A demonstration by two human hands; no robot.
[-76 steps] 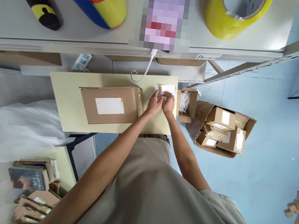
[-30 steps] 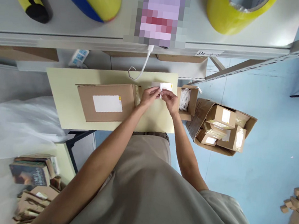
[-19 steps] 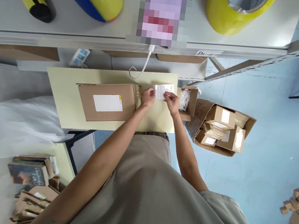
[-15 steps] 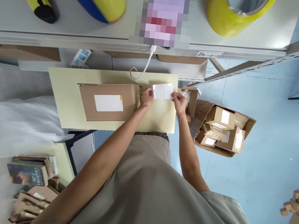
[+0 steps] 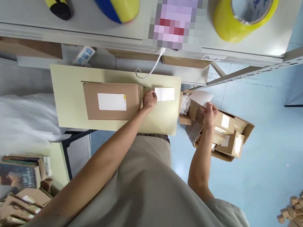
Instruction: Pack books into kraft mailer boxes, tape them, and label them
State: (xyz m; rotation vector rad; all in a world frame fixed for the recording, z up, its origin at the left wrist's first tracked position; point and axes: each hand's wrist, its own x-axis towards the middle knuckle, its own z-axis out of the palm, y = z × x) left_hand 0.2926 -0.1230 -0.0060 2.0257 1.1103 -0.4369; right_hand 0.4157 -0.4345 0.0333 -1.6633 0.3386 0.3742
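At the right end of the cream work board (image 5: 164, 120), my left hand (image 5: 149, 100) is closed at the left edge of a white label (image 5: 165, 94). Its knuckles sit beside the end of a closed cardboard box (image 5: 109, 114). A large white label (image 5: 112, 102) with a small yellow mark is on that box's top. Out past the board's right edge, my right hand (image 5: 210, 114) pinches a thin white paper sheet (image 5: 200, 96). This sheet hangs over a small open carton (image 5: 186, 118) of white scraps, apart from the label at my left hand.
On the shelf above lie a yellow tape roll (image 5: 240, 30), a blue-and-yellow holder (image 5: 128, 5) and a black-handled tool (image 5: 61, 8). A white cable (image 5: 154, 67) hangs down. A carton (image 5: 248, 131) of small boxes stands right; books (image 5: 18, 174) sit lower left.
My right hand has moved right, off the board, carrying a thin sheet away from the white label. My left hand has stayed by the label's left edge.
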